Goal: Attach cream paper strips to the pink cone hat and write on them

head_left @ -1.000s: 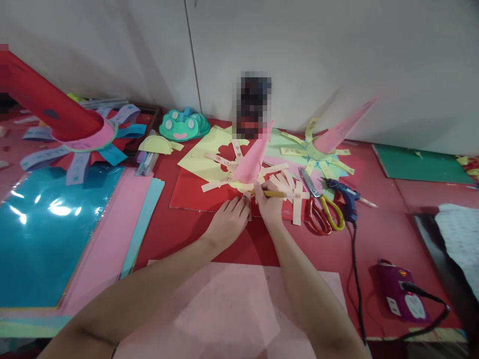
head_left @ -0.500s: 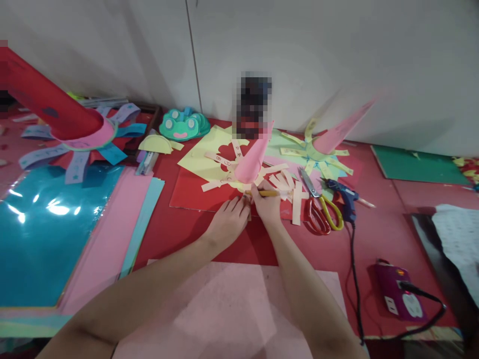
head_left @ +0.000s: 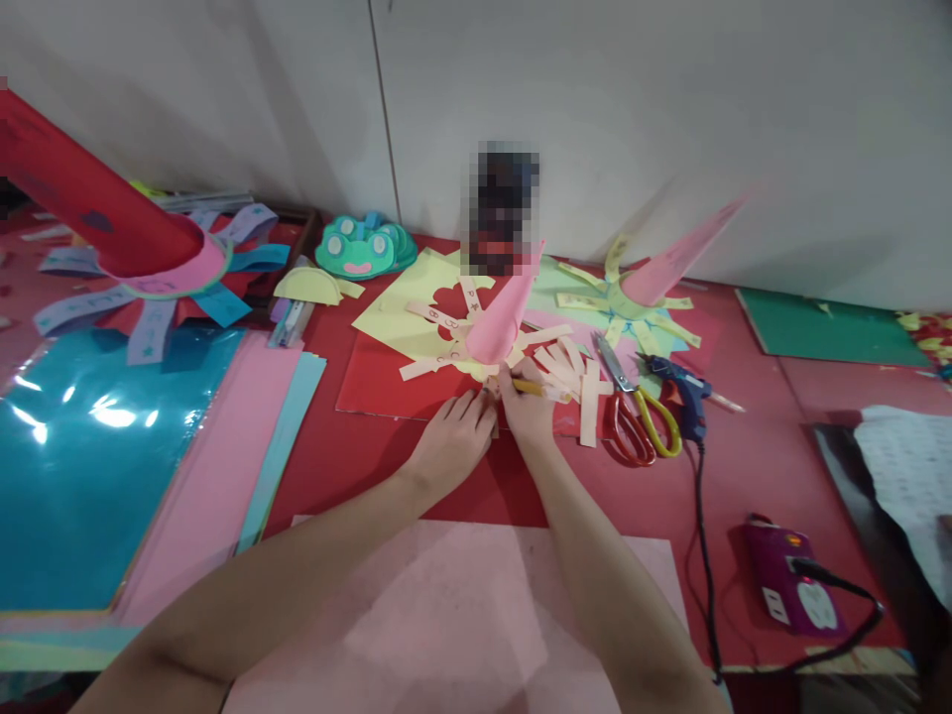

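Observation:
My right hand [head_left: 528,405] is closed around a slim yellow pen [head_left: 530,388], its tip end over a narrow paper strip [head_left: 494,385] on the red table. My left hand [head_left: 455,436] lies beside it, fingers stretched out and their tips on the strip, which they partly cover. Just beyond both hands stands a pink paper cone [head_left: 500,322] with a ring of lettered strips [head_left: 433,315] around its base. A pile of blank pale strips [head_left: 565,362] lies to the right of my right hand.
Scissors [head_left: 638,412] and a blue glue gun [head_left: 688,397] lie to the right, its cord near a purple power box [head_left: 792,580]. A second pink cone [head_left: 684,258] stands behind. Green frog cutouts [head_left: 364,248], a red paper tube [head_left: 104,198] and coloured sheets [head_left: 215,476] are left.
The pen in my right hand has tilted, its rear end now lower and nearer me. My left hand has hardly moved.

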Tool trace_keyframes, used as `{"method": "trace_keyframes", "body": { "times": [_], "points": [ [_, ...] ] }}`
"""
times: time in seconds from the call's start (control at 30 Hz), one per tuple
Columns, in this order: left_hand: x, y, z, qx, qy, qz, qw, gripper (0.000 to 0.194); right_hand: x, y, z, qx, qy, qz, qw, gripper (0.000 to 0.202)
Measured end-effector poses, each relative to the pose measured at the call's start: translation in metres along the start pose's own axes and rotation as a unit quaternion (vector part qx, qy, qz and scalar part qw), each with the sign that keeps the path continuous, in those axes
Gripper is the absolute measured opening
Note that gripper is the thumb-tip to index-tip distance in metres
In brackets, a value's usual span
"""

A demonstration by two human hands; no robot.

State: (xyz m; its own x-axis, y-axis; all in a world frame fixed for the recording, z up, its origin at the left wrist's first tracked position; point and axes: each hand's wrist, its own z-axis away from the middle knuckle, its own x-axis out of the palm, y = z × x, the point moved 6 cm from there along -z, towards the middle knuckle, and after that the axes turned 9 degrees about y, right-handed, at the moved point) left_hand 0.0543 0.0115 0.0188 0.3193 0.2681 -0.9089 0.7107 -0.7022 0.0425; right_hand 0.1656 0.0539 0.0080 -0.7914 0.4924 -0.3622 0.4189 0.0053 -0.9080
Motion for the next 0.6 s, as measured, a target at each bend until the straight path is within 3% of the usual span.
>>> {"method": "trace_keyframes", "body": {
  "times": [0.17,0.27,0.4,0.6],
  "points": [
    [-0.002,0.000,-0.002,-0.003,-0.008,-0.002,1.000,0.029,-0.002,-0.003,0.001,-0.041,0.031,0.038,0.998,0.028],
    [-0.003,0.001,-0.001,-0.001,0.002,-0.003,1.000,0.028,-0.001,-0.003,0.001,-0.046,0.019,0.032,0.998,0.029],
    [-0.004,0.002,-0.001,0.007,0.019,-0.011,1.000,0.029,-0.002,-0.001,-0.001,-0.027,0.009,-0.007,1.000,0.030],
    [-0.006,0.002,-0.001,0.012,0.033,-0.020,0.999,0.026,-0.012,0.002,-0.005,0.016,0.052,-0.091,0.994,0.030]
  ]
}}
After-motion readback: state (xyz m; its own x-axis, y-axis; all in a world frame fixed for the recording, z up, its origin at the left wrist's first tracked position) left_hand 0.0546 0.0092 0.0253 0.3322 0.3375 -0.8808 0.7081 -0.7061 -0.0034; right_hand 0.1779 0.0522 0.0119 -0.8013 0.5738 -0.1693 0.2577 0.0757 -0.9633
